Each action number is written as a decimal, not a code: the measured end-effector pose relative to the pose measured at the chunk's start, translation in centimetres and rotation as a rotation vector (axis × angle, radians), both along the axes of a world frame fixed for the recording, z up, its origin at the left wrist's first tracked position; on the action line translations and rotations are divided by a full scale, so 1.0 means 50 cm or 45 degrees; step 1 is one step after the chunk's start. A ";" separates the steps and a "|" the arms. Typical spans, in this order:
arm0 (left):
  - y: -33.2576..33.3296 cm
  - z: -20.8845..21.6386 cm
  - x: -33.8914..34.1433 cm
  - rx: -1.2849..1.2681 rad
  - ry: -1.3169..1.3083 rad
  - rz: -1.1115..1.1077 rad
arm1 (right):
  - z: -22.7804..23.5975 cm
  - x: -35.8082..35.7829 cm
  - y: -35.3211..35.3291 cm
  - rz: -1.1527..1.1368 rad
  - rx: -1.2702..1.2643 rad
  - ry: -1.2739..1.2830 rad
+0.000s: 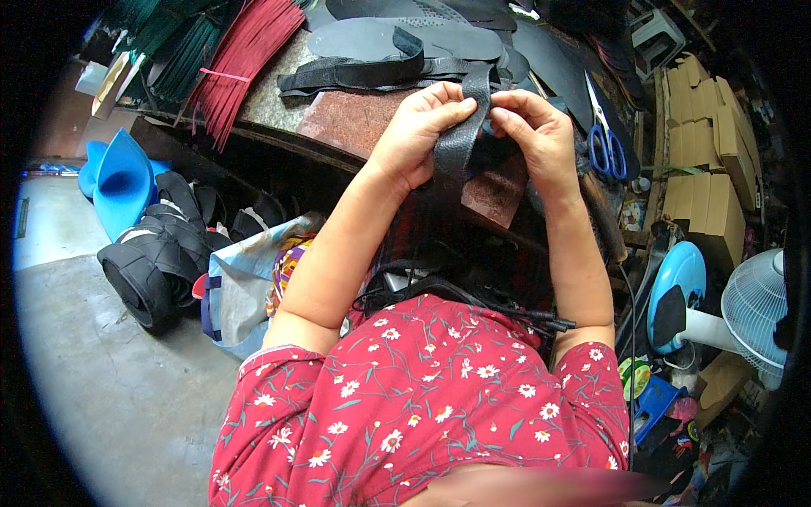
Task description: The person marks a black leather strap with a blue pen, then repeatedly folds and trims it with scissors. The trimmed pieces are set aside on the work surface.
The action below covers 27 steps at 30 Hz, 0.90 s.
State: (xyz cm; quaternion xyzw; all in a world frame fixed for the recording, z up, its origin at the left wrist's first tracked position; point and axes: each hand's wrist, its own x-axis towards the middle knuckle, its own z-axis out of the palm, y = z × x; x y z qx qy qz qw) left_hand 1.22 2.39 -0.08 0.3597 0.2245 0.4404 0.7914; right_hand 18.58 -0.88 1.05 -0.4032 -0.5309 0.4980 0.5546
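Observation:
A black leather strap (pixel 454 148) with a grainy surface hangs in a curve between my hands, above the table's near edge. My left hand (pixel 420 127) pinches it from the left, thumb on top and fingers curled. At its right edge, the fingertips of my right hand (pixel 534 131) are closed in a pinch on the strap; the exact grip is partly hidden. Just beyond lie more black straps (pixel 355 74), one of them looped upward. Grey sole-shaped pieces (pixel 405 38) are behind them.
A bundle of red strips (pixel 245 63) lies at the table's left. Blue-handled scissors (pixel 605 139) rest at the right. Rolled black material (pixel 156 262), blue foam (pixel 125 186) and a bag (pixel 241 287) stand left of me. Cardboard boxes (pixel 705 211) and a fan (pixel 756 304) are right.

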 end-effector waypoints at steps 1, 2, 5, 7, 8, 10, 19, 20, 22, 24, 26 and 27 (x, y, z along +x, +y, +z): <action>0.000 -0.001 0.001 -0.004 -0.007 0.001 | -0.001 -0.001 -0.001 -0.037 0.014 -0.051; 0.000 -0.002 0.002 -0.010 -0.017 0.001 | -0.002 -0.002 -0.001 -0.077 0.036 -0.089; 0.001 -0.006 0.004 -0.001 -0.029 -0.002 | -0.006 -0.001 0.000 -0.130 0.096 -0.136; 0.001 -0.007 0.005 0.005 -0.026 -0.002 | -0.009 -0.001 0.001 -0.138 0.127 -0.142; 0.000 -0.008 0.004 0.009 -0.028 -0.007 | -0.009 -0.001 0.002 -0.139 0.141 -0.142; 0.001 -0.008 0.004 0.027 -0.051 -0.045 | -0.010 -0.002 0.006 -0.151 0.179 -0.188; 0.006 -0.011 0.001 -0.016 -0.033 -0.022 | -0.001 -0.005 0.011 -0.332 0.459 -0.704; 0.005 -0.011 0.001 -0.012 -0.017 -0.010 | -0.001 -0.005 0.010 -0.287 0.444 -0.634; 0.004 -0.011 0.002 0.009 -0.018 0.001 | 0.000 -0.003 0.009 -0.229 0.411 -0.498; 0.005 -0.012 0.003 0.024 0.000 -0.005 | -0.001 0.000 0.010 -0.232 0.462 -0.527; 0.004 -0.012 0.005 0.059 -0.010 -0.009 | -0.003 0.001 0.012 -0.237 0.529 -0.552; 0.003 -0.013 0.006 0.079 -0.014 -0.005 | -0.004 0.002 0.013 -0.241 0.570 -0.562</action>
